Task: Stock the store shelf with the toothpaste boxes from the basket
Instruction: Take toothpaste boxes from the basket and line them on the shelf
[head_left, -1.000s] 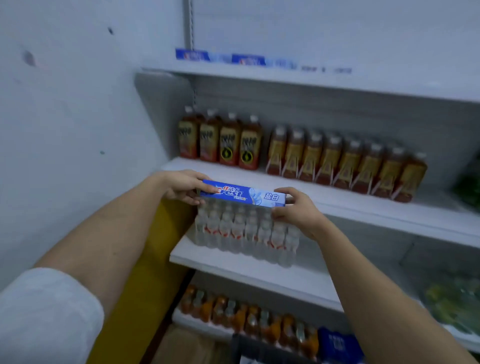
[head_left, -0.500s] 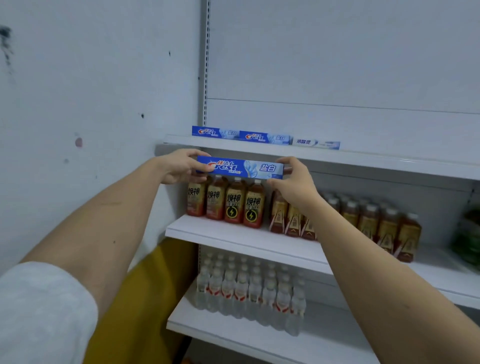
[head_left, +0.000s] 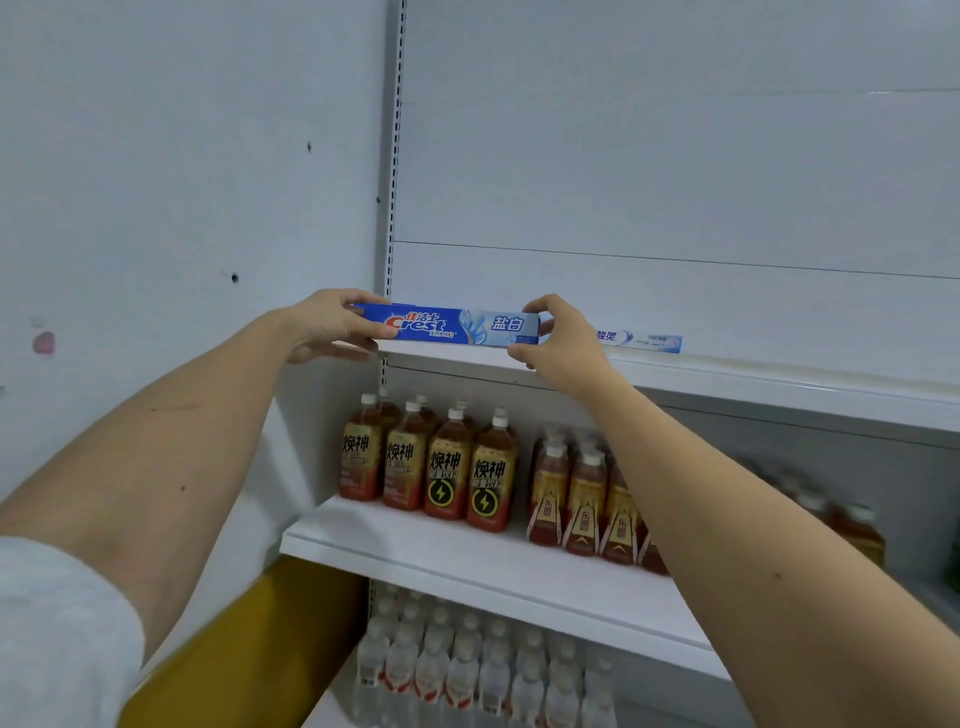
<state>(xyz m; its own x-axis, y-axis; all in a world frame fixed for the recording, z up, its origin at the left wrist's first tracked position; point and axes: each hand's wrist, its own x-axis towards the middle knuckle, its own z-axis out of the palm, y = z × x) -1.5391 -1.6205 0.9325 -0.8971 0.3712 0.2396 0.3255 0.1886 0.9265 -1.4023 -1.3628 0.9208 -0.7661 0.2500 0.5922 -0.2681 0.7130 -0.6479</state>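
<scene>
I hold a blue Crest toothpaste box (head_left: 457, 326) lengthwise at the front left of the white top shelf (head_left: 727, 382). My left hand (head_left: 327, 325) grips its left end and my right hand (head_left: 558, 343) grips its right end. The box hides the blue boxes that stand behind it on the shelf. A white and blue toothpaste box (head_left: 641, 340) lies on the same shelf, just right of my right hand. The basket is out of view.
A shelf below (head_left: 467, 556) holds brown drink bottles (head_left: 441, 467) in two groups. Lower still stand clear water bottles (head_left: 467, 665). A white wall (head_left: 182, 182) closes the left side, and a slotted upright (head_left: 395, 156) runs up the shelf's left edge.
Both hands have lifted the Crest box from the level of the water bottles up to the top shelf. It now covers the blue boxes there.
</scene>
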